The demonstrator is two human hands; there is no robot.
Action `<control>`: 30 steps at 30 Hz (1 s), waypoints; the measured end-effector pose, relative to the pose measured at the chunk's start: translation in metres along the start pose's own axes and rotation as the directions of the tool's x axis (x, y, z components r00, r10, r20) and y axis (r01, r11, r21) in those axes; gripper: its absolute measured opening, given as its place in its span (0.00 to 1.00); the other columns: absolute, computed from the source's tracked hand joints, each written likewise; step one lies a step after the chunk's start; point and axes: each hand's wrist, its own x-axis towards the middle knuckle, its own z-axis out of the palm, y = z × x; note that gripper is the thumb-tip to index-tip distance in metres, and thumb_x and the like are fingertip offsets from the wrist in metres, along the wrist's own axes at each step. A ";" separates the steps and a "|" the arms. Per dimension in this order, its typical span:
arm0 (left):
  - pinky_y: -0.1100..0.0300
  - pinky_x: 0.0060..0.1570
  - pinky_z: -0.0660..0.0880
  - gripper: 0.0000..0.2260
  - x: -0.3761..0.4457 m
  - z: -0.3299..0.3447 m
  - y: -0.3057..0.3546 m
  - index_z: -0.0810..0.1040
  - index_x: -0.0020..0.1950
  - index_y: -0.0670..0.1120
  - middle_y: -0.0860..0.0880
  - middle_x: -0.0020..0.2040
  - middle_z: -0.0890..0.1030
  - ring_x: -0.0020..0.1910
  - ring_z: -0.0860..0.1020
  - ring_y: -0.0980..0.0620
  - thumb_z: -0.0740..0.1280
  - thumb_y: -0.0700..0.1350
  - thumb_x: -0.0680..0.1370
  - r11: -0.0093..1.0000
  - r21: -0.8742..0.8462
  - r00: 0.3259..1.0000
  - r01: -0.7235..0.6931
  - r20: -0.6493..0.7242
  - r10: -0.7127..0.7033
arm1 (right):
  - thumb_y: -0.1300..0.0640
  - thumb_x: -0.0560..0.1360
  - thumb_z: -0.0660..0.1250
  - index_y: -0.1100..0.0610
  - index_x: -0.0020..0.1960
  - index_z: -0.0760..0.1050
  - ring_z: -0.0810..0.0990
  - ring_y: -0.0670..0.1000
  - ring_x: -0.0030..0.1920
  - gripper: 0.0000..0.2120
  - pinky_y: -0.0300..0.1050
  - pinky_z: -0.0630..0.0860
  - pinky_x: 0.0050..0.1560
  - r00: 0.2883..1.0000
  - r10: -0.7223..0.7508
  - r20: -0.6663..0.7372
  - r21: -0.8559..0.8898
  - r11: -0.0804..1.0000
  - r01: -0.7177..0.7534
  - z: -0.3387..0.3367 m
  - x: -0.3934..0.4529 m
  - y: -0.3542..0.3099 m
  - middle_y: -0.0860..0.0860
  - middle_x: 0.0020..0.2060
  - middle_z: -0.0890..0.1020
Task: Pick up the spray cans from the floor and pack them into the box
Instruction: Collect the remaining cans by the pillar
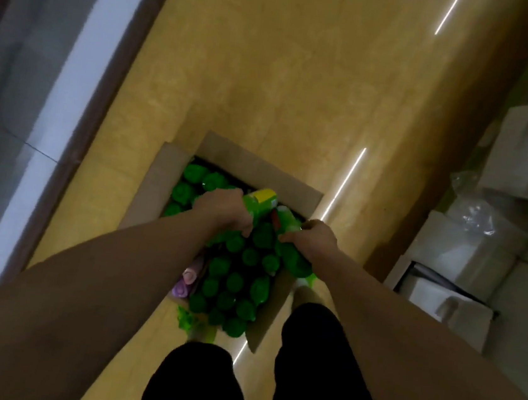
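Both arms outstretched, left hand (223, 210) and right hand (312, 241) each clasping spray cans (260, 202) over box (159, 181)

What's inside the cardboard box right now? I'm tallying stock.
The cardboard box holds many green-capped spray cans standing upright, plus two purple-capped ones. The hands and held cans cover its middle; lower layers are hidden.

both bare forearms are stretched forward and down, converging toward the middle. the left hand (222, 210) is seen knuckles up, its fingers curled into a closed grip. the right hand (312, 240) is likewise clenched, just beside the left, wrists apart.
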 end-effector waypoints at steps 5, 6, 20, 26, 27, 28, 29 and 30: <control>0.52 0.40 0.76 0.30 0.043 0.000 0.019 0.74 0.59 0.46 0.48 0.44 0.76 0.43 0.77 0.45 0.78 0.55 0.62 0.988 0.155 0.995 -0.001 0.098 -0.015 | 0.46 0.59 0.82 0.58 0.56 0.77 0.78 0.53 0.45 0.31 0.45 0.77 0.40 0.998 -0.030 0.052 -0.178 0.983 0.039 0.013 0.047 -0.001 0.53 0.48 0.80; 0.53 0.38 0.75 0.29 0.050 0.001 0.024 0.74 0.58 0.46 0.48 0.43 0.76 0.41 0.77 0.45 0.78 0.55 0.62 0.983 0.182 0.994 -0.006 0.107 -0.014 | 0.46 0.59 0.81 0.58 0.56 0.77 0.76 0.51 0.42 0.30 0.42 0.73 0.35 0.996 -0.038 0.078 -0.195 0.979 0.053 0.017 0.054 -0.001 0.52 0.47 0.79; 0.61 0.27 0.70 0.18 0.099 0.013 0.050 0.73 0.39 0.46 0.47 0.40 0.74 0.36 0.75 0.49 0.77 0.54 0.63 0.956 0.283 0.974 -0.081 0.227 0.015 | 0.47 0.62 0.80 0.57 0.47 0.76 0.80 0.57 0.49 0.22 0.47 0.74 0.41 0.978 -0.201 0.063 -0.332 0.919 0.210 0.061 0.106 0.004 0.56 0.47 0.81; 0.58 0.32 0.72 0.21 0.103 0.024 0.041 0.70 0.40 0.45 0.47 0.40 0.74 0.36 0.74 0.47 0.78 0.55 0.60 0.955 0.293 0.978 -0.050 0.207 -0.012 | 0.50 0.67 0.76 0.57 0.55 0.75 0.79 0.60 0.53 0.20 0.52 0.78 0.50 0.977 -0.205 0.063 -0.362 0.907 0.214 0.063 0.105 0.008 0.58 0.54 0.78; 0.58 0.33 0.72 0.21 0.107 0.029 0.039 0.71 0.41 0.45 0.48 0.41 0.75 0.37 0.75 0.47 0.77 0.55 0.61 0.958 0.284 0.982 -0.048 0.189 -0.007 | 0.49 0.68 0.75 0.57 0.54 0.75 0.78 0.60 0.53 0.20 0.53 0.78 0.51 0.975 -0.210 0.064 -0.375 0.901 0.219 0.065 0.108 0.007 0.58 0.54 0.77; 0.56 0.35 0.72 0.23 0.112 0.036 0.036 0.73 0.46 0.44 0.48 0.44 0.77 0.40 0.76 0.46 0.77 0.55 0.61 0.961 0.275 0.986 -0.045 0.166 -0.002 | 0.49 0.68 0.75 0.58 0.54 0.74 0.78 0.60 0.54 0.20 0.53 0.77 0.52 0.973 -0.222 0.064 -0.391 0.891 0.229 0.067 0.112 0.008 0.58 0.54 0.77; 0.55 0.37 0.72 0.26 0.118 0.044 0.032 0.74 0.53 0.45 0.47 0.48 0.78 0.44 0.78 0.44 0.76 0.55 0.62 0.964 0.263 0.990 -0.037 0.138 0.001 | 0.49 0.68 0.75 0.58 0.55 0.74 0.77 0.61 0.54 0.21 0.53 0.77 0.51 0.969 -0.238 0.064 -0.410 0.879 0.243 0.069 0.115 0.008 0.58 0.54 0.76; 0.54 0.39 0.72 0.29 0.124 0.053 0.028 0.74 0.60 0.47 0.45 0.52 0.78 0.49 0.78 0.42 0.76 0.55 0.62 0.968 0.250 0.994 -0.023 0.106 -0.004 | 0.49 0.68 0.75 0.58 0.55 0.73 0.77 0.61 0.55 0.22 0.53 0.75 0.51 0.964 -0.259 0.063 -0.433 0.863 0.260 0.072 0.119 0.009 0.58 0.55 0.76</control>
